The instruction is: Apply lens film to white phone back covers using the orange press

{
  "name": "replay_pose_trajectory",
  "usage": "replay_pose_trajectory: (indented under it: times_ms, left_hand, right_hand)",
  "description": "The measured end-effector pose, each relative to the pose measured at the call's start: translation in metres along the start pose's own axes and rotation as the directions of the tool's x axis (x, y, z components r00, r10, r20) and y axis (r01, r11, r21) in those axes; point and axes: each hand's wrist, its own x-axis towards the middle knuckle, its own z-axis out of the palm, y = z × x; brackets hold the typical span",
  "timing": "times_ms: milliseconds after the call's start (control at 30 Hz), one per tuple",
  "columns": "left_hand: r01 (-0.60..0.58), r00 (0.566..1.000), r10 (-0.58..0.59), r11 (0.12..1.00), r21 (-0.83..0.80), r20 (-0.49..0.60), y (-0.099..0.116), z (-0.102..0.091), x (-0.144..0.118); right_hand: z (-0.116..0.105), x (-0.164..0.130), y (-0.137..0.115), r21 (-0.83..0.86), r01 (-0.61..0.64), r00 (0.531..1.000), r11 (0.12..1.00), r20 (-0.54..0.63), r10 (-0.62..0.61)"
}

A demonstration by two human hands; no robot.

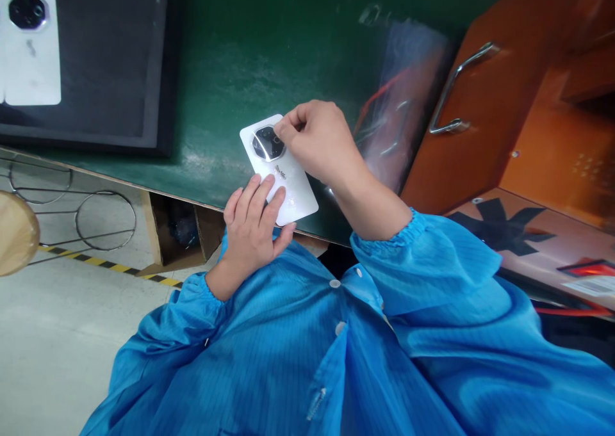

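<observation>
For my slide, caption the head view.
Left hand steadies white phone back cover; right hand pinches at its camera ring.

My left hand [252, 221] lies palm down with the fingers stretched forward and close together, thumb angled out to the right, wrist bent up from a blue sleeve cuff. My right hand [319, 140] sits just ahead and to the right of it, knuckles up, the thumb and forefinger pinched together at the tip, the other fingers curled under. My right forearm slants back toward my chest.
</observation>
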Motion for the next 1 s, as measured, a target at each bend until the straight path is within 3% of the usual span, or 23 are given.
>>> replay_pose_trajectory:
  times_ms: [233,367,600,767,867,1000]
  left_hand:
    - [0.013,1.0,-0.013,1.0,-0.002,0.013,0.0,0.0,0.0]
    - [-0.015,0.999,0.014,1.0,-0.011,-0.035,0.001,0.0,0.002]
    - [-0.03,0.999,0.029,0.999,-0.015,-0.045,-0.001,0.0,0.003]
    - [-0.027,0.997,0.025,0.999,-0.032,-0.067,0.0,0.0,0.004]
    - [-0.019,0.998,0.016,0.999,-0.043,-0.058,0.0,0.001,0.003]
    - [0.001,1.0,-0.002,0.996,-0.084,-0.007,-0.006,0.0,0.001]
  right_hand:
    - [0.002,-0.003,-0.002,-0.063,-0.01,1.0,0.998,-0.024,0.008]
    - [0.007,-0.004,0.0,-0.098,0.023,0.998,0.995,-0.059,-0.029]
    - [0.007,-0.015,0.006,0.027,0.064,0.969,0.998,-0.24,-0.056]
    - [-0.011,-0.059,0.001,-0.093,0.144,0.937,0.985,-0.306,-0.166]
    - [-0.011,-0.1,-0.004,-0.225,0.26,0.929,0.939,-0.208,-0.307]
    - [0.009,-0.144,0.0,-0.225,0.409,0.9,0.884,-0.062,-0.432]
